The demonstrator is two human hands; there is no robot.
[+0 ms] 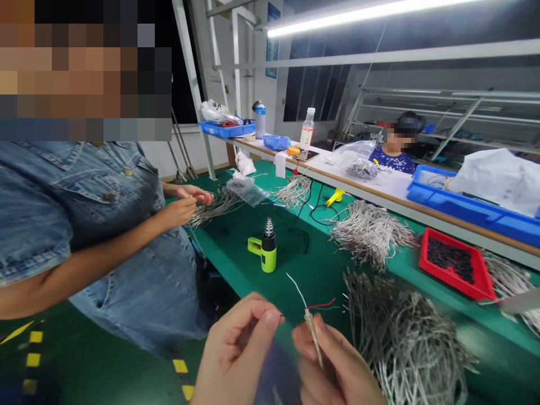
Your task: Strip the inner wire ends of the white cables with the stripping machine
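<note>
Between the thumb and fingers of my right hand (pixel 337 363) is a cable (pixel 311 329) with its end pointing up. White, red and green wires fan out from its stripped tip. My left hand (pixel 244 349) is just left of it, thumb and forefinger pinched together; a tiny dark bit shows at the fingertips, too small to name. The two hands do not touch. Beyond them a green heat gun (pixel 269 253) stands upright, nozzle up, on the green table mat (pixel 236 253). A large bundle of grey cables (pixel 405 337) lies right of my right hand.
At the left a person in a denim dress (pixel 139 270) handles cables. More cable bundles (pixel 369 230) lie along the table, near a red tray (pixel 485 281) of small black pieces and a yellow tool (pixel 335 197). A raised shelf (pixel 324 163) holds blue trays and bottles. Another person (pixel 392 160) sits behind.
</note>
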